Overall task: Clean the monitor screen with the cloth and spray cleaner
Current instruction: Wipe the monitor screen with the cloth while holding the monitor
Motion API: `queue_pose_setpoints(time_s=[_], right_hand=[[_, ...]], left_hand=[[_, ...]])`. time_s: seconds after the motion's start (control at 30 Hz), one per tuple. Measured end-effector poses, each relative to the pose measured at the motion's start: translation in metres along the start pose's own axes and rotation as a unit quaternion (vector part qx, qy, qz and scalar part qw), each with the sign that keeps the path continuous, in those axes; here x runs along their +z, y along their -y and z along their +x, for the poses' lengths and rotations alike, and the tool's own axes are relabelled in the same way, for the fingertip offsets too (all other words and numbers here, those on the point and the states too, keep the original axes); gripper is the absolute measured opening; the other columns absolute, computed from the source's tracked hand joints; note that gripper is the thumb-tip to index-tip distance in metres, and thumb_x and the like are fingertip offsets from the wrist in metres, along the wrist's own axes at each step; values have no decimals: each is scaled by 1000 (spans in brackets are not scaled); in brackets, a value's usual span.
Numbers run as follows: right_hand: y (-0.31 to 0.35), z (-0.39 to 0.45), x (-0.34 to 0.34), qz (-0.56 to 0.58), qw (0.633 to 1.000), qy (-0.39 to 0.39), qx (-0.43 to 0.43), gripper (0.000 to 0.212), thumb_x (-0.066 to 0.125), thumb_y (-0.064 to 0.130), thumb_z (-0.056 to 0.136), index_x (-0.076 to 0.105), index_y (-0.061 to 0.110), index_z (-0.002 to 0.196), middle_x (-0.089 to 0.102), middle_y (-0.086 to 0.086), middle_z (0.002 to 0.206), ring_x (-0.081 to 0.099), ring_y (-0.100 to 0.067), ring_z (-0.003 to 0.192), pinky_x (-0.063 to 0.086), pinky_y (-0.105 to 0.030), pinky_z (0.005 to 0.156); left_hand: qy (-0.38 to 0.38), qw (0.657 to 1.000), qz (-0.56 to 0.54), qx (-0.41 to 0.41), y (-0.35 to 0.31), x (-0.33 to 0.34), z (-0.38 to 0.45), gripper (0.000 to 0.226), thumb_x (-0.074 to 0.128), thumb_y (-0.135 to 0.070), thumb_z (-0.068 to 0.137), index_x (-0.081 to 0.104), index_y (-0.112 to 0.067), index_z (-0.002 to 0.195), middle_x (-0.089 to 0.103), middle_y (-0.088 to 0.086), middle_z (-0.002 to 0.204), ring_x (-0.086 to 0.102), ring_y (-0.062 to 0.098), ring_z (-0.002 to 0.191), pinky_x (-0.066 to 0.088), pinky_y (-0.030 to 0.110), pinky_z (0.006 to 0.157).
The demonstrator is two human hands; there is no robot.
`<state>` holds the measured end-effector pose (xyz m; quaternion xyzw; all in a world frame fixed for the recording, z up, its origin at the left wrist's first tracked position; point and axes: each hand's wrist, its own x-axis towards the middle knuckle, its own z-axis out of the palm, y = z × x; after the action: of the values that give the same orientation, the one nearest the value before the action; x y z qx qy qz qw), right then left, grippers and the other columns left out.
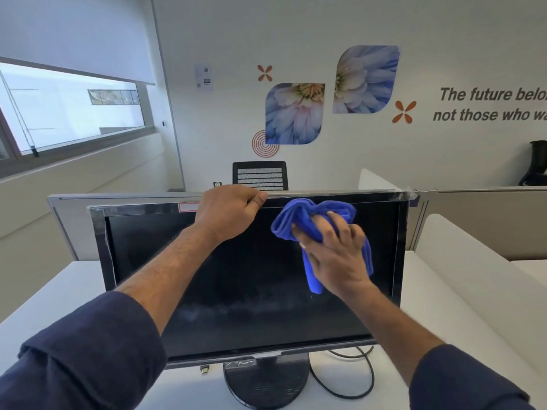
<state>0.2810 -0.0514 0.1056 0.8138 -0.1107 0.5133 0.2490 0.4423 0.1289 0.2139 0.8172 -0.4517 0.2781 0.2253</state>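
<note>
1. Dark blue sleeves are framing the bottom of the view, nearest the camera; both forearms are reaching up to the monitor.
2. Fingers of the left hand are curling over the monitor's top edge, clenching it.
3. Fingers of the right hand are spreading flat, pressing the bunched blue cloth against the upper right of the dark screen; hazy smears are showing lower down.
4. The monitor is standing on the white table, a black cable looping beside its base.
</note>
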Motion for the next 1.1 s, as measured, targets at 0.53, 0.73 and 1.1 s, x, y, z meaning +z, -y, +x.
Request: queue_pose_setpoints(time_s=[0.53, 0.73, 1.1], right_hand=[[-37, -90, -4, 62, 932, 60, 352, 53, 41, 39, 93, 53, 16, 139, 41, -17, 118, 43, -40, 105, 42, -55, 84], [-41, -109, -11, 77, 949, 108, 286, 68, 39, 36, 86, 35, 8, 149, 38, -22, 129, 39, -42, 113, 41, -59, 96], [-35, 4, -9, 85, 938, -29, 334, 46, 63, 36, 91, 63, 4, 125, 48, -23, 131, 38, -38, 126, 32, -53, 102]], left_hand=[[13, 999, -39, -12, 2, -5, -2, 55, 31, -64, 94, 76, -32, 98, 70, -9, 74, 50, 7, 60, 31, 23, 51], [1, 999, -41, -7, -2, -3, -1, 49, 37, -60, 97, 77, -32, 100, 72, -10, 76, 48, 4, 59, 31, 22, 52], [-11, 999, -29, -7, -1, -3, -3, 46, 37, -58, 98, 76, -34, 100, 66, -13, 70, 45, 7, 57, 27, 19, 52]])
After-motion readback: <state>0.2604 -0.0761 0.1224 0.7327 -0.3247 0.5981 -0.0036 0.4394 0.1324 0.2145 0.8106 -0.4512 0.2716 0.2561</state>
